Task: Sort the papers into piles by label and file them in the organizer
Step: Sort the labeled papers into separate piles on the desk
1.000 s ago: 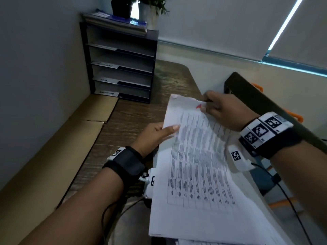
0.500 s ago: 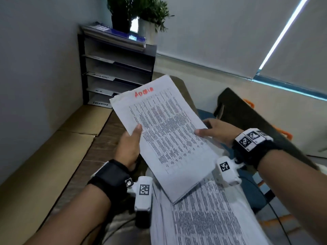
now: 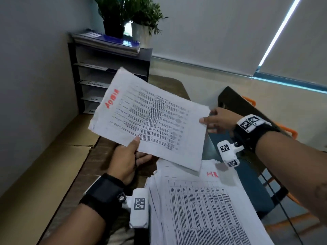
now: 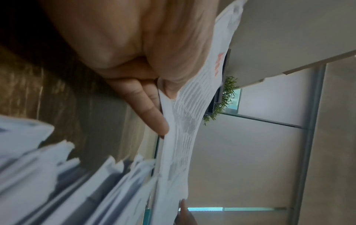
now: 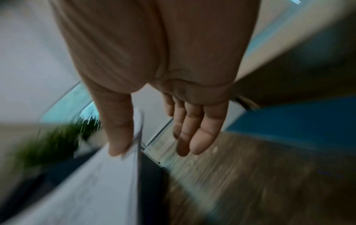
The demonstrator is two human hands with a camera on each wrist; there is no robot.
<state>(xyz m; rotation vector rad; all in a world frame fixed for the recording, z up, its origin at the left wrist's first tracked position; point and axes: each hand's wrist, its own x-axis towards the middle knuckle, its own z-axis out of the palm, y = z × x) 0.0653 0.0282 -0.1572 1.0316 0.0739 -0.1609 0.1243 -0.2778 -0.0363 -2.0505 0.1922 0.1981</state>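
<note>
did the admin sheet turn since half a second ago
Yes. The ADMIN sheet has swung counterclockwise against the organizer: its red label now runs up the left edge, not across the top.

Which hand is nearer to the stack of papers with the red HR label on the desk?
Left. The left hand grips the ADMIN sheet just beside the HR stack's far left corner. The right hand is raised beyond the stack, at the sheet's right edge.

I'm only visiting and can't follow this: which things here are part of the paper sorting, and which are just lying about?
Part of the job:
- ADMIN sheet, pinched by the left hand, right hand at its far edge
- paper stack, HR sheet on top
- organizer with labelled shelves

Just lying about:
- plants
- booklets on the organizer
- cardboard
- chair
</note>
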